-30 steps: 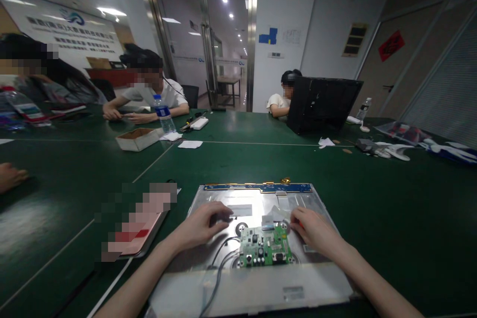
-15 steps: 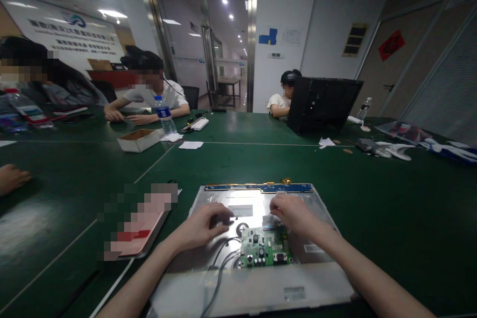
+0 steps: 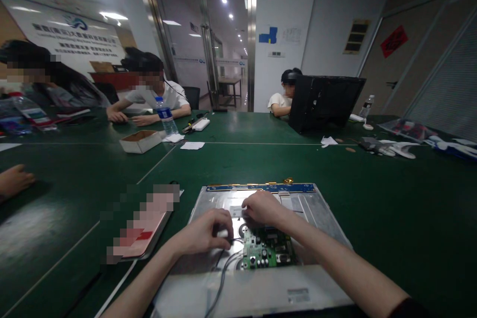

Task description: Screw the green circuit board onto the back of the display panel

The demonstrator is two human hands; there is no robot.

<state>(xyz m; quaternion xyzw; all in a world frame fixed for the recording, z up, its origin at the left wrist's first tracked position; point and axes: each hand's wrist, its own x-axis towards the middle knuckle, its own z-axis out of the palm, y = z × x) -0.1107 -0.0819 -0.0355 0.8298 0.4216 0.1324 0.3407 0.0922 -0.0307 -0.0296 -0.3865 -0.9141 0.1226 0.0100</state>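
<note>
A metal-backed display panel (image 3: 328, 228) lies flat before me, with a blue circuit strip (image 3: 301, 188) along its far edge. On its middle sits a green circuit board (image 3: 266, 253), partly hidden under my right forearm. Thin dark cables (image 3: 224, 271) run from the board's left side toward me. My left hand (image 3: 206, 231) is closed just left of the board, thumb and index finger pinching a cable. Above the board's far edge, my right hand (image 3: 264, 208) has its fingers curled together over the metal; what they hold, if anything, is hidden.
A pink phone-like slab (image 3: 139, 243) lies left of the panel, a white cable (image 3: 119, 285) beside it. Beyond are an open box (image 3: 139, 144), a water bottle (image 3: 166, 117) and a black monitor casing (image 3: 328, 104). Other people sit around the table; one person's hand (image 3: 17, 181) rests at left.
My right hand has moved left from the ribbon area toward the panel's middle. My left hand has curled its fingers in and lowered them to the cable beside the board.
</note>
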